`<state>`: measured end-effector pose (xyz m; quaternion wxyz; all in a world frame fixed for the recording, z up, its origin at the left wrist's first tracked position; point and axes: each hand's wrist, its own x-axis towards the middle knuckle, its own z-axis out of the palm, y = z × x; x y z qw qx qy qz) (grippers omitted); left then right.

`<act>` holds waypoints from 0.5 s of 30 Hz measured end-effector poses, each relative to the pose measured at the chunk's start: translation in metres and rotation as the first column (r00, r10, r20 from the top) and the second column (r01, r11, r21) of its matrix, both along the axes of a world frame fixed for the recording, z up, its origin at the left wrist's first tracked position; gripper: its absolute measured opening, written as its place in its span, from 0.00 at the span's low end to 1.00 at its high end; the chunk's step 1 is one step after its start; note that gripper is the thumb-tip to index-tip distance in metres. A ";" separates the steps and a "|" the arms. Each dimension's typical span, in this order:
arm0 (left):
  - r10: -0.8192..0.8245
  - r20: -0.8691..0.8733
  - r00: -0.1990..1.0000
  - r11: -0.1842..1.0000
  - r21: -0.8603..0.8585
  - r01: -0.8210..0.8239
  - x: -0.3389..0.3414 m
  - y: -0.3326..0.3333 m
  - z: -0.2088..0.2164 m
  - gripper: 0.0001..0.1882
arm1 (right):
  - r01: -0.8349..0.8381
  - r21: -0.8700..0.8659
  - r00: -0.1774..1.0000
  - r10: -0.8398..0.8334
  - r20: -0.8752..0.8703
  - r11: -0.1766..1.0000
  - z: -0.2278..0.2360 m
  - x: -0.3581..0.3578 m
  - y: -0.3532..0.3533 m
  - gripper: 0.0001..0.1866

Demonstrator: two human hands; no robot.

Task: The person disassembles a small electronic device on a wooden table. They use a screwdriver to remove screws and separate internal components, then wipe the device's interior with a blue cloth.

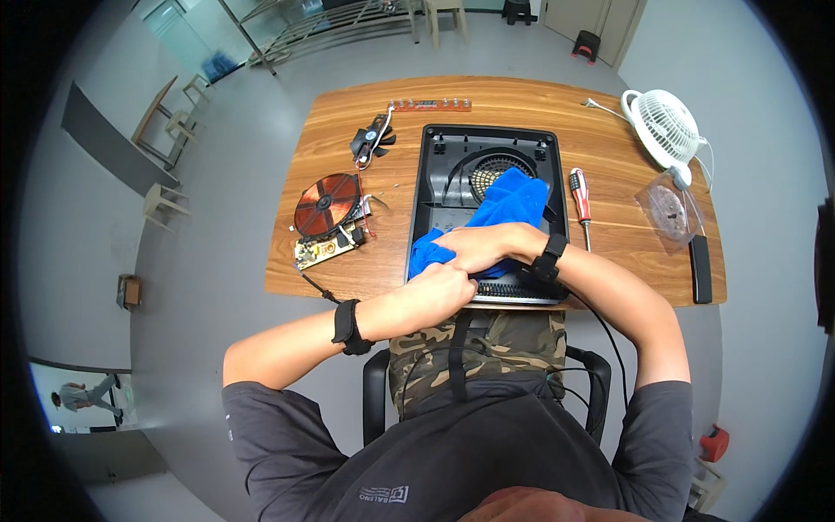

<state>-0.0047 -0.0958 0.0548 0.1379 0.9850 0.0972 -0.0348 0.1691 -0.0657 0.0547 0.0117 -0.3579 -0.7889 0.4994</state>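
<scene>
A black plastic appliance housing (pixel 444 143), its inside facing up with a round vent grille, lies at the near middle of the table. My right hand (pixel 483 247) is closed on a blue cloth (pixel 513 198) that is bunched inside the housing. Part of the cloth sticks out beyond my fingers at the left wall. Just in front of it, my left hand (pixel 439 293) is curled closed at the housing's near left corner, touching or nearly touching the right. Whatever its fingers grip is hidden.
Left of the housing lie a copper coil (pixel 327 205), a circuit board (pixel 330 250), a small black fan (pixel 370 142) and a narrow strip board (pixel 430 105). To the right are a screwdriver (pixel 580 200), a white fan (pixel 665 129), a clear plastic container (pixel 670 211) and a black bar (pixel 700 270).
</scene>
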 end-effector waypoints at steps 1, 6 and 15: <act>0.000 -0.005 1.000 1.000 0.001 0.000 0.000 0.000 -0.001 0.04 | -0.033 -0.015 0.999 0.033 0.025 0.999 -0.001 0.001 0.001 0.25; -0.013 -0.031 0.999 1.000 0.010 0.013 0.003 0.001 0.004 0.04 | 0.014 0.014 0.995 -0.015 0.096 1.000 -0.019 0.007 0.000 0.30; 0.008 0.010 1.000 0.999 0.040 -0.009 -0.001 -0.006 0.000 0.04 | -0.031 0.073 0.999 0.034 -0.040 0.997 -0.015 0.008 -0.007 0.20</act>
